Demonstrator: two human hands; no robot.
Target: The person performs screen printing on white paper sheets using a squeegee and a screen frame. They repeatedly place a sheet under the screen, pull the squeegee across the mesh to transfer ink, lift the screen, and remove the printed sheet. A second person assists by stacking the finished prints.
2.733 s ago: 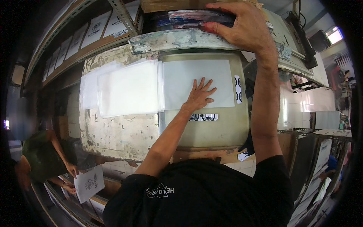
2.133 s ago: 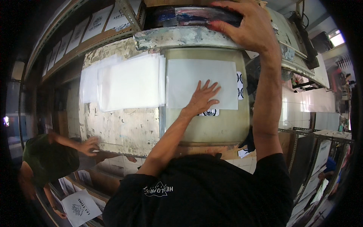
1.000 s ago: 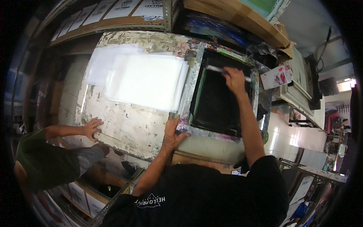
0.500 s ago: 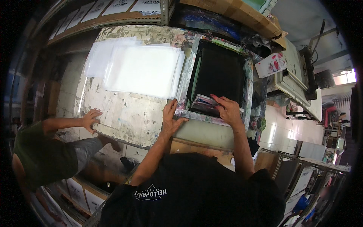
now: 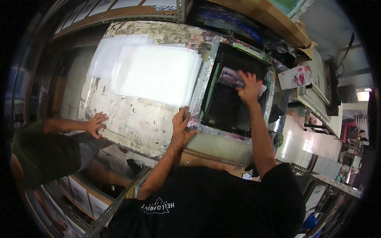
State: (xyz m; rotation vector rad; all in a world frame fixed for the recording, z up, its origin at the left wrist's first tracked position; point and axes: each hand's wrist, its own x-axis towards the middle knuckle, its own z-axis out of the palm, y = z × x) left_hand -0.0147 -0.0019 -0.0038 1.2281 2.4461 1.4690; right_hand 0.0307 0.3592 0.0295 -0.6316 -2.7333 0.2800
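Note:
A screen-printing frame (image 5: 223,134) with ink-stained edges and dark, wet-looking mesh lies on the worktable, right of the middle. My right hand (image 5: 250,89) is closed on a flat, ink-smeared squeegee (image 5: 229,77) and presses it against the mesh in the frame's far half. Red ink marks the fingertips. At the frame's near left corner, my left hand (image 5: 181,129) grips the edge, thumb along the near side and fingers up the left side. Just left of the frame lies a stack of white translucent sheets (image 5: 156,73).
The worktable (image 5: 131,115) is worn and paint-flecked. Another person's hand (image 5: 96,124) rests on its near left edge. A red-stained card (image 5: 294,77) lies to the right, beside a pale machine (image 5: 317,87). A cardboard box (image 5: 270,20) stands behind the frame.
My right hand has moved the squeegee from the frame's near end to its far half, leaving more near mesh exposed. My left hand stays at the corner. The view has shifted slightly.

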